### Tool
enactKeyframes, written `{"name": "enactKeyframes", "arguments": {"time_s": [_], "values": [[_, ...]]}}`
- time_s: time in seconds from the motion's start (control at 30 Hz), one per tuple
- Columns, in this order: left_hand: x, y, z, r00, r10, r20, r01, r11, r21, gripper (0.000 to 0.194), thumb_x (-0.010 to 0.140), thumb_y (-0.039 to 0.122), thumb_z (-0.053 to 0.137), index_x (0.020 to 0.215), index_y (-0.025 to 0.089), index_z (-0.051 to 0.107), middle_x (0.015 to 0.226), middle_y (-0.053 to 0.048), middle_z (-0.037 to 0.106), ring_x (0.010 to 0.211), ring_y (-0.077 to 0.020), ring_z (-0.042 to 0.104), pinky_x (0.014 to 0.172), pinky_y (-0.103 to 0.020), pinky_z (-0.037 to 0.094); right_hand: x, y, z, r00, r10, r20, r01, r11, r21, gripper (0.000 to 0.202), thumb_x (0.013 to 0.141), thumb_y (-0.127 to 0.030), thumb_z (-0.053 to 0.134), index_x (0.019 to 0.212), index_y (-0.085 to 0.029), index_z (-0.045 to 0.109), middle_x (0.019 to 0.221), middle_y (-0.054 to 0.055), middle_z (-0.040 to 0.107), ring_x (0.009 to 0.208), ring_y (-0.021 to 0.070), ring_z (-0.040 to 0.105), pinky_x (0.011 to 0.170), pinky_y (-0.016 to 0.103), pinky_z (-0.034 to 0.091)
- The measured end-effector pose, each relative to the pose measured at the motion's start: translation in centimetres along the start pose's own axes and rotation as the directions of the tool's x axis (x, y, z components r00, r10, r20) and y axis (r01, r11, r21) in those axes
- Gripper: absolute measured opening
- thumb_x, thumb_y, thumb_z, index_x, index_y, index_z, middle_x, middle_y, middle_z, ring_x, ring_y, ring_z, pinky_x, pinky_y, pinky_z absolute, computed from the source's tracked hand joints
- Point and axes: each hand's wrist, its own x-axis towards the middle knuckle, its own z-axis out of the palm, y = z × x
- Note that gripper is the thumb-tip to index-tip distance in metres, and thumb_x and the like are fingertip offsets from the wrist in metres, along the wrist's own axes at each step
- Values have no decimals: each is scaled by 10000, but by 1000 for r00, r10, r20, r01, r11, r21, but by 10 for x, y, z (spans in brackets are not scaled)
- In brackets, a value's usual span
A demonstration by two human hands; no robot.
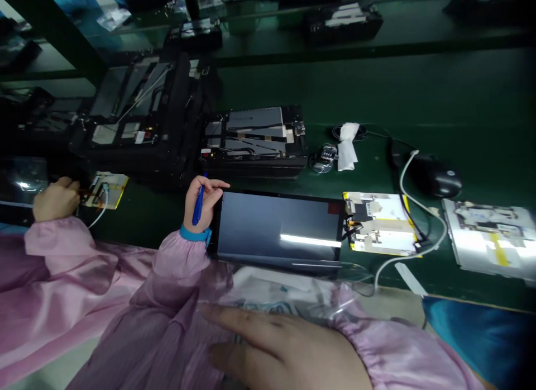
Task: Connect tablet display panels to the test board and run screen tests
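My left hand [202,203] has a blue pen [199,204] held in it and rests by the upper left corner of a dark flat screen panel [278,225]. A blue band circles that wrist. Close to the camera, my right hand [288,345] is slightly blurred, with its fingers stretched out and apart and nothing in them. It hovers below the panel, over clear plastic film [293,289]. At the panel's right edge, a cable joins it to a board with yellow edges [379,222].
Stacked black device trays [255,138] stand behind the panel, with taller stacks [129,110] to the left. A black mouse [438,175], a white cable [404,183] and a silver panel [494,239] lie right. Another person's hand [57,199] is at far left.
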Motion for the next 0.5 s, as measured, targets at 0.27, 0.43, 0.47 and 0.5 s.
{"name": "enactKeyframes", "arguments": {"time_s": [0.27, 0.43, 0.47, 0.5], "values": [[-3, -5, -3, 1000, 19, 21, -19, 1000, -1, 251, 765, 204, 687, 783, 207, 437, 853, -26, 713, 858, -196, 674, 796, -343, 454, 4, -12, 1, 982, 187, -38, -187, 982, -15, 436, 919, -487, 508, 1316, -318, 568, 1154, -10, 700, 904, 180, 717, 696, 234, 607], [-5, -6, -4, 999, 25, 24, -25, 1000, 2, 249, 774, 229, 683, 786, 207, 435, 865, -30, 710, 850, -194, 668, 761, -334, 454, -3, -6, -9, 984, -176, -22, 168, 964, -209, 329, 946, -405, 492, 1200, -248, 631, 1376, 38, 554, 1052, 188, 672, 765, 230, 594], [-5, -7, -4, 999, 24, 23, -25, 1000, 5, 252, 772, 233, 684, 786, 207, 433, 863, -30, 709, 849, -195, 668, 753, -334, 454, -5, -4, -11, 978, -204, -53, 188, 959, -214, 337, 946, -421, 486, 1182, -228, 631, 1360, 53, 571, 1062, 190, 666, 776, 232, 593], [-6, -7, -4, 1000, 23, 21, -23, 1000, 9, 257, 770, 237, 686, 785, 207, 432, 861, -30, 707, 848, -197, 668, 748, -334, 454, -6, -2, -13, 970, -223, -94, 201, 959, -201, 354, 952, -435, 467, 1175, -208, 622, 1327, 69, 599, 1074, 191, 660, 792, 237, 590]]}}
